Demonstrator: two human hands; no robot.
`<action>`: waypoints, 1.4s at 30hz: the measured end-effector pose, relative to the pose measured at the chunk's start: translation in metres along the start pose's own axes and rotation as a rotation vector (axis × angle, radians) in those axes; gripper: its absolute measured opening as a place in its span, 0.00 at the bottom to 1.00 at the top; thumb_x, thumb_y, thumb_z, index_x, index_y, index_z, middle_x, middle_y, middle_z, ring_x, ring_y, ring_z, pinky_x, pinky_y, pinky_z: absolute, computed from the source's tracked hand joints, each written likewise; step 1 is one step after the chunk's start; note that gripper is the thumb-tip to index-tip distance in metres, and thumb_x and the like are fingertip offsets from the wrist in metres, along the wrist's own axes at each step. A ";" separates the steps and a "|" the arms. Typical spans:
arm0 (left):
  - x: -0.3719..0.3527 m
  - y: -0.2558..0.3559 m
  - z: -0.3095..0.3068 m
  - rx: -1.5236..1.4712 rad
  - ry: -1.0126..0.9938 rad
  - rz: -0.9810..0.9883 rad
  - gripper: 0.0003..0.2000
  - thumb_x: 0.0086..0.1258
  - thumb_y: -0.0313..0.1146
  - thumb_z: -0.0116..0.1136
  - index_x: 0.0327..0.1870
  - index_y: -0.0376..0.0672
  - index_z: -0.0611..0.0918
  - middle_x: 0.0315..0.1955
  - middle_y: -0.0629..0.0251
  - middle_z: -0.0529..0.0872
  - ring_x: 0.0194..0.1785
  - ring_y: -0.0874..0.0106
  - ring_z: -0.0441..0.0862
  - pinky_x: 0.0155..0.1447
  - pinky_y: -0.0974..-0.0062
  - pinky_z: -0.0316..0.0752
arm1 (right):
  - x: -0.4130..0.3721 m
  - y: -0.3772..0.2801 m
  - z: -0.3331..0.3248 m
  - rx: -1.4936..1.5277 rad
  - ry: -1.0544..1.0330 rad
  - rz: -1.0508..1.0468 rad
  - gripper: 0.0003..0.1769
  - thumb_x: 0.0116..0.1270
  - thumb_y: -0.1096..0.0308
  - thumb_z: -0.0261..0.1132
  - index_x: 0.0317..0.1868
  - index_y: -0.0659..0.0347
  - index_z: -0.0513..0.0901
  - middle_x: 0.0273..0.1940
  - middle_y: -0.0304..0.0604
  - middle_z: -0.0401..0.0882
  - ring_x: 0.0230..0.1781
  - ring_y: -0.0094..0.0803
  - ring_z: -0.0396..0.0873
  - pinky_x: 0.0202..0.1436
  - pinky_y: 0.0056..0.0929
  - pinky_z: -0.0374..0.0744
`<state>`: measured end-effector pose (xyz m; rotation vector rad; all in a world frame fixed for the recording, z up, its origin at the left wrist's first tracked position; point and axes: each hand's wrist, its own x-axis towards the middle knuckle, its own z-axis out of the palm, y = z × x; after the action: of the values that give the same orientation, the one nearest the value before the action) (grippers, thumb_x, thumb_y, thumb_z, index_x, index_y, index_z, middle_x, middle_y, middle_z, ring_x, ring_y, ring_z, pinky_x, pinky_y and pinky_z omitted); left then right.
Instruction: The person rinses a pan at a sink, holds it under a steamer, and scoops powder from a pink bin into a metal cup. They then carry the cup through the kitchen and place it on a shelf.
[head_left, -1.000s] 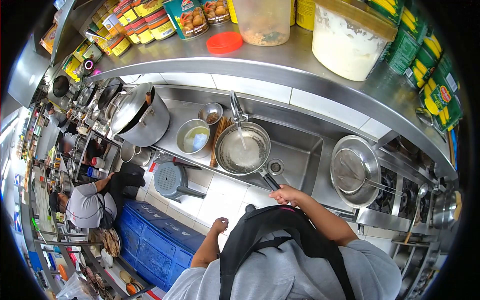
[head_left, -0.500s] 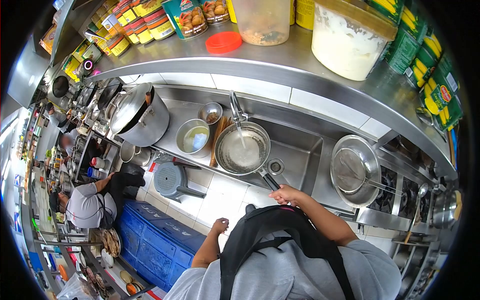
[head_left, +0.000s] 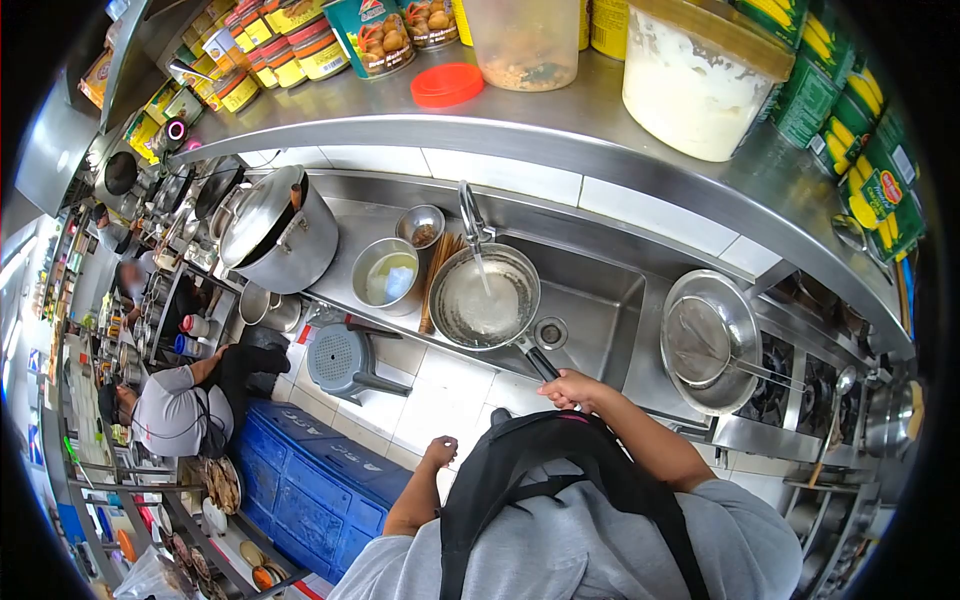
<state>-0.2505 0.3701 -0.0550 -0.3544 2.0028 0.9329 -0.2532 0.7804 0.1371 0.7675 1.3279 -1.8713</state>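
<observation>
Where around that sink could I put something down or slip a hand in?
The roomiest bare patch is the right part of the sink, between the pan and the sink's right wall. A narrow counter strip separates sink from large bowl. Left of the pan is crowded: big pot, two smaller bowls, wooden sticks.

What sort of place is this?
Probably a commercial kitchen: steel sink with a tap running into a pan, stove burners nearby, and a steel shelf stocked with food tins.

White wall tiles (head_left: 655, 217), pale tiled floor (head_left: 440, 388), steel shelf (head_left: 565, 112), blue container (head_left: 300, 490).
</observation>
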 end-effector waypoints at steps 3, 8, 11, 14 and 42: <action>0.000 0.000 0.000 -0.003 -0.002 0.014 0.13 0.71 0.41 0.57 0.47 0.43 0.85 0.26 0.63 0.87 0.24 0.75 0.82 0.24 0.74 0.77 | -0.001 0.000 0.001 -0.002 0.010 -0.004 0.50 0.64 0.72 0.71 0.72 0.72 0.41 0.21 0.30 0.66 0.15 0.16 0.62 0.15 0.20 0.58; -0.001 0.002 0.001 -0.002 0.005 0.033 0.14 0.72 0.42 0.58 0.47 0.42 0.85 0.26 0.63 0.87 0.24 0.75 0.82 0.24 0.74 0.77 | 0.001 -0.002 -0.003 -0.002 -0.063 0.006 0.37 0.64 0.72 0.71 0.62 0.68 0.54 0.21 0.30 0.66 0.15 0.16 0.62 0.15 0.21 0.57; 0.000 0.002 0.001 0.002 0.006 0.034 0.14 0.72 0.42 0.58 0.46 0.42 0.85 0.26 0.63 0.87 0.23 0.75 0.82 0.23 0.74 0.76 | -0.002 -0.003 0.000 -0.008 -0.054 -0.006 0.31 0.64 0.71 0.71 0.56 0.65 0.58 0.21 0.30 0.65 0.15 0.16 0.62 0.15 0.21 0.57; 0.001 0.002 -0.001 0.004 0.007 0.031 0.14 0.71 0.42 0.58 0.46 0.42 0.85 0.25 0.63 0.86 0.23 0.75 0.82 0.23 0.74 0.76 | -0.003 -0.003 0.001 -0.018 -0.024 -0.016 0.30 0.64 0.71 0.72 0.55 0.64 0.58 0.21 0.30 0.65 0.15 0.16 0.62 0.15 0.22 0.57; 0.003 0.003 -0.001 0.060 0.008 0.048 0.12 0.70 0.39 0.58 0.46 0.43 0.86 0.24 0.65 0.86 0.22 0.76 0.80 0.23 0.75 0.74 | 0.005 0.001 -0.004 -0.014 -0.059 -0.012 0.36 0.64 0.70 0.72 0.60 0.67 0.54 0.20 0.29 0.66 0.14 0.16 0.63 0.14 0.21 0.56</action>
<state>-0.2541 0.3717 -0.0560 -0.2787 2.0496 0.9005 -0.2548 0.7836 0.1318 0.6932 1.3097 -1.8781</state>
